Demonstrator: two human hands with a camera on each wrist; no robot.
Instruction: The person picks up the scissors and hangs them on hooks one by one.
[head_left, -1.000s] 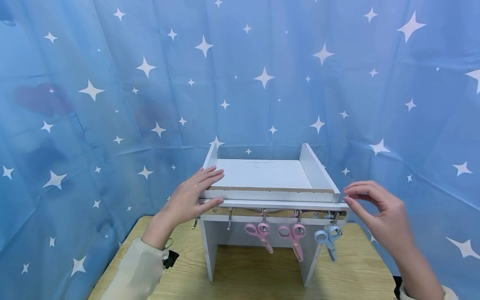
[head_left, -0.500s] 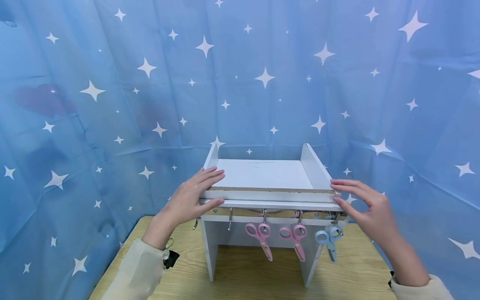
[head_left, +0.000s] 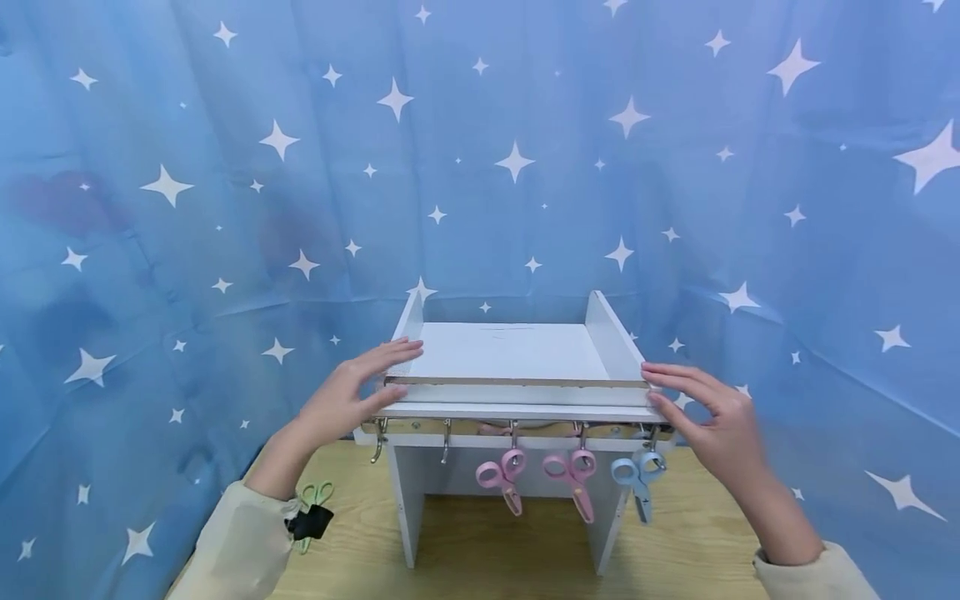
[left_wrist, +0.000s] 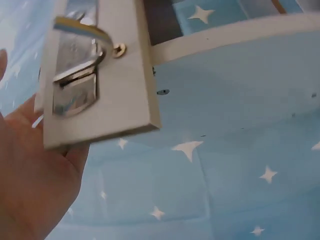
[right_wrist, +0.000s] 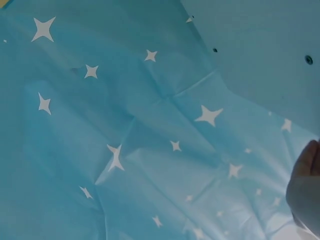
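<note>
A white stand [head_left: 517, 395] with a tray-like top carries a row of metal hooks along its front. Two pink scissors [head_left: 500, 477] [head_left: 574, 477] and one light blue pair of scissors [head_left: 641, 477] hang from the hooks to the right. My left hand [head_left: 347, 402] is at the stand's top left corner, fingers extended above and thumb at the front edge; in the left wrist view its palm lies behind the board's end [left_wrist: 120, 100]. At the top right corner, my right hand [head_left: 722, 421] touches the side board with loosely bent fingertips. Only its dark edge shows in the right wrist view.
Two hooks at the left, the outer hook [head_left: 378, 442] and its neighbour hook [head_left: 446, 442], hang bare. Green scissors [head_left: 317, 493] lie on the wooden table [head_left: 690, 533], partly behind the black wrist strap [head_left: 309, 523]. A blue star-patterned curtain [head_left: 480, 167] surrounds the table.
My right hand has come in leftward from beside the stand to its right corner. My left hand has drawn back slightly to the left. The head view has shifted a little.
</note>
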